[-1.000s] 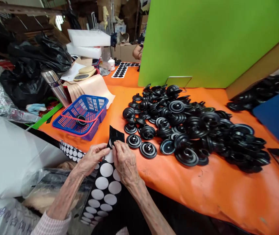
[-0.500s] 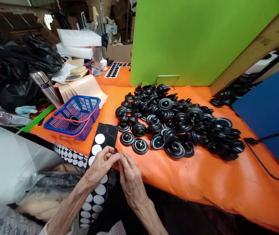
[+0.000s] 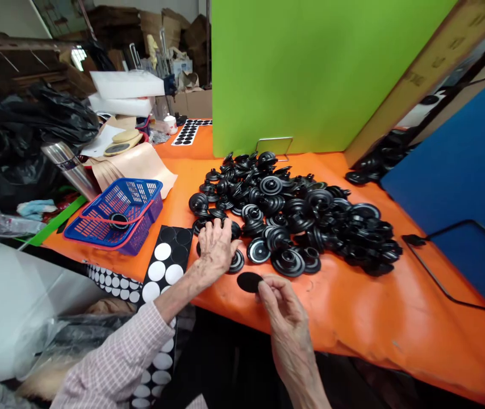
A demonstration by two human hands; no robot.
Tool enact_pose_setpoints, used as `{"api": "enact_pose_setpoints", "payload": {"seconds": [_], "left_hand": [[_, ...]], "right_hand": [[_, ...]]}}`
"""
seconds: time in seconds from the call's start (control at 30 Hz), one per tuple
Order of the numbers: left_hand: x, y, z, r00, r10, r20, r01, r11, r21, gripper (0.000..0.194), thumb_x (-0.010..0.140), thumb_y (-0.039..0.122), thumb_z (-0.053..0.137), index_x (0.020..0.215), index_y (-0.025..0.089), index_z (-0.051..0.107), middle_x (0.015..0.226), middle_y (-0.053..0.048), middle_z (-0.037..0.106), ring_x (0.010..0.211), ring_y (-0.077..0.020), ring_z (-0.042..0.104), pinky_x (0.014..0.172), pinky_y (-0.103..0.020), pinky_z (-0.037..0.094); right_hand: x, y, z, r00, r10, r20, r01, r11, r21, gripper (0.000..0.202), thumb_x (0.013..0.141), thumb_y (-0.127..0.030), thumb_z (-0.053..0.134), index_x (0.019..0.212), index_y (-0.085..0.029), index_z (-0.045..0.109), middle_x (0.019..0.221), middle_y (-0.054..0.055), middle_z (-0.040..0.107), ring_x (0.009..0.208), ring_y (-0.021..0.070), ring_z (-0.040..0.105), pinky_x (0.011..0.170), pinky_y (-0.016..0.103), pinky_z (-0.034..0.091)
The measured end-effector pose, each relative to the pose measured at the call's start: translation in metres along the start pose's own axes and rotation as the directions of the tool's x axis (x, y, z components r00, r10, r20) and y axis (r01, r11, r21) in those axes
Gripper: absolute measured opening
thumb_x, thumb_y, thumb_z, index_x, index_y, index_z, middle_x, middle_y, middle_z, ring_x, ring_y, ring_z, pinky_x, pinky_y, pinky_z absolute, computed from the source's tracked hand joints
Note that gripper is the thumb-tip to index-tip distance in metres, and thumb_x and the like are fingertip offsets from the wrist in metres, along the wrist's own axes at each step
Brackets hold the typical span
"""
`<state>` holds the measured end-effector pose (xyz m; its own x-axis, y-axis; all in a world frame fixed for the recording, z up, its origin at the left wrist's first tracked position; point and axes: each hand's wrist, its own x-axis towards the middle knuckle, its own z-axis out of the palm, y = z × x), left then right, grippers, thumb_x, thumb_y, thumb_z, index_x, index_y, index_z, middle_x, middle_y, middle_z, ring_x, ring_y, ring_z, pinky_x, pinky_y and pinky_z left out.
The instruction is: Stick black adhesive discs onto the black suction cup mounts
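Note:
My right hand pinches the edge of a thin black round sticker between thumb and fingers, above the front of the orange table. My left hand reaches palm down over the near left edge of a heap of black ringed discs with raised centres. Its fingers are stretched out and slightly apart, and they cover some of the discs. Whether the fingertips touch one is hidden. Below my left forearm lies a black sheet of round stickers, with white circles where some are gone.
A blue and purple basket with a black ring-shaped part in it stands on the left. Behind the heap rises a green panel; a blue panel leans at right. A steel flask stands near black bags.
My hands have parted from above the sticker sheet. The left has moved forward to the discs; the right has moved right, and the black sticker in it now shows.

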<state>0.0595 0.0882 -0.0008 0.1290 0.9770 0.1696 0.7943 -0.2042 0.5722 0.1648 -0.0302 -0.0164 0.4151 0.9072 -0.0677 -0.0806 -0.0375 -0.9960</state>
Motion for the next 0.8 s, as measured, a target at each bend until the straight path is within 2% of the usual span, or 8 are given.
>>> {"api": "enact_pose_setpoints", "payload": {"seconds": [0.1, 0.27, 0.37, 0.43, 0.5, 0.57, 0.67, 0.8], "left_hand": [[0.017, -0.011, 0.007, 0.996, -0.088, 0.033, 0.094, 0.931, -0.352, 0.032, 0.076, 0.019, 0.065, 0.107, 0.019, 0.063, 0.118, -0.015, 0.060, 0.116, -0.0332, 0.052, 0.102, -0.046, 0.036], [0.032, -0.025, -0.030, 0.966, -0.124, 0.228, 0.243, 0.740, -0.627, 0.016, 0.081, 0.025, 0.057, 0.094, 0.016, 0.061, 0.089, -0.009, 0.067, 0.084, -0.0219, 0.066, 0.082, -0.038, 0.051], [0.017, -0.029, -0.052, 0.894, -0.101, 0.437, 0.446, 0.302, -0.842, 0.014, 0.083, 0.024, 0.057, 0.095, 0.018, 0.058, 0.088, -0.005, 0.066, 0.074, -0.0174, 0.066, 0.077, -0.038, 0.054], [-0.001, -0.031, -0.057, 0.830, -0.095, 0.549, 0.549, -0.026, -0.835, 0.013, 0.083, 0.025, 0.060, 0.093, 0.017, 0.060, 0.088, -0.005, 0.066, 0.073, -0.0165, 0.065, 0.072, -0.034, 0.055], [-0.022, -0.034, -0.058, 0.790, -0.117, 0.602, 0.579, -0.180, -0.795, 0.015, 0.085, 0.028, 0.059, 0.093, 0.015, 0.062, 0.093, -0.007, 0.066, 0.077, -0.0172, 0.064, 0.065, -0.030, 0.054], [-0.040, -0.036, -0.056, 0.777, -0.146, 0.612, 0.580, -0.212, -0.786, 0.015, 0.083, 0.024, 0.061, 0.094, 0.014, 0.063, 0.098, -0.009, 0.066, 0.083, -0.0178, 0.063, 0.066, -0.029, 0.054], [-0.062, -0.037, -0.055, 0.801, -0.186, 0.569, 0.566, -0.074, -0.821, 0.020, 0.078, 0.016, 0.067, 0.098, 0.013, 0.064, 0.100, -0.008, 0.066, 0.086, -0.0169, 0.063, 0.075, -0.031, 0.055], [-0.079, -0.037, -0.057, 0.837, -0.176, 0.518, 0.535, 0.066, -0.842, 0.030, 0.075, 0.020, 0.071, 0.103, 0.017, 0.062, 0.104, -0.006, 0.066, 0.088, -0.0171, 0.064, 0.079, -0.035, 0.056]], "right_hand": [[-0.003, 0.006, -0.018, 0.996, 0.086, 0.032, -0.086, 0.996, 0.022, 0.032, 0.076, -0.052, 0.067, 0.083, -0.022, 0.060, 0.069, -0.002, 0.054, 0.065, 0.0125, 0.052, 0.063, 0.024, 0.044], [-0.003, 0.008, -0.025, 0.993, 0.099, 0.068, -0.101, 0.994, 0.032, 0.031, 0.078, -0.052, 0.066, 0.085, -0.022, 0.059, 0.075, -0.002, 0.054, 0.069, 0.0115, 0.052, 0.064, 0.022, 0.044], [0.002, 0.000, -0.021, 0.991, 0.030, 0.129, -0.031, 0.999, 0.007, 0.026, 0.084, -0.049, 0.061, 0.083, -0.022, 0.058, 0.070, -0.003, 0.053, 0.067, 0.0113, 0.052, 0.065, 0.022, 0.044], [0.004, -0.007, -0.016, 0.987, -0.029, 0.160, 0.034, 0.999, -0.028, 0.024, 0.086, -0.046, 0.059, 0.082, -0.022, 0.058, 0.069, -0.002, 0.054, 0.066, 0.0114, 0.052, 0.064, 0.022, 0.045], [0.005, -0.011, -0.012, 0.978, -0.089, 0.186, 0.105, 0.992, -0.076, 0.020, 0.087, -0.043, 0.058, 0.085, -0.023, 0.060, 0.074, -0.001, 0.057, 0.068, 0.0123, 0.055, 0.064, 0.023, 0.046], [0.003, -0.011, -0.008, 0.963, -0.152, 0.222, 0.184, 0.974, -0.134, 0.015, 0.087, -0.038, 0.058, 0.089, -0.023, 0.062, 0.082, 0.001, 0.060, 0.075, 0.0140, 0.058, 0.068, 0.025, 0.047], [0.000, -0.009, -0.002, 0.937, -0.206, 0.283, 0.268, 0.942, -0.204, 0.014, 0.087, -0.032, 0.058, 0.099, -0.025, 0.062, 0.086, 0.001, 0.061, 0.079, 0.0147, 0.058, 0.073, 0.027, 0.047], [-0.004, -0.013, 0.009, 0.953, -0.134, 0.271, 0.168, 0.980, -0.108, 0.032, 0.083, -0.034, 0.063, 0.113, -0.026, 0.054, 0.069, -0.005, 0.054, 0.063, 0.0130, 0.052, 0.062, 0.026, 0.044]]}}
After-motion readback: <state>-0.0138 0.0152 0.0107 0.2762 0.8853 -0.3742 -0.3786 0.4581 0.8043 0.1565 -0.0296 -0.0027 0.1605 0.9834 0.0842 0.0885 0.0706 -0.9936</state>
